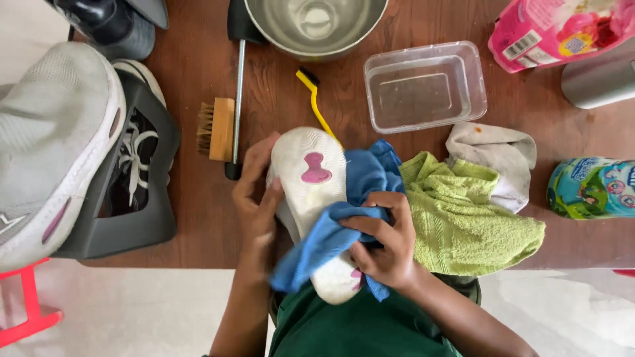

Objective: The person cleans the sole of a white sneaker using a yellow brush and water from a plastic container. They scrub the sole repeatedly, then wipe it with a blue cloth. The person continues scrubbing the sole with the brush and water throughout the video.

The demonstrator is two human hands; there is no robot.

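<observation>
The white shoe (311,198) lies sole-up at the near edge of the brown wooden surface (198,59), its heel hanging past that edge over the person's lap. The left hand (254,198) has its fingers wrapped around the shoe's left side, steadying it. The right hand (383,241) has its fingers closed on a bunched blue cloth (331,238) and presses it across the sole, near the heel. A pink patch on the sole shows clear above the cloth.

To wipe well, I judge that the left hand should grip firmly so the shoe does not twist, while the cloth moves along the tread grooves with even pressure, turned to a fresh fold as it soils.

Just right of the shoe lies a green towel (463,218), with a grey-white rag (496,155) beyond it. A yellow-handled brush (316,99) lies behind the toe, a wooden bristle brush (216,129) to the left. A clear plastic tub (423,82) and a steel bowl (314,23) sit toward the far edge. Another white shoe (53,145) rests over a dark stand (119,218) at the left edge.
</observation>
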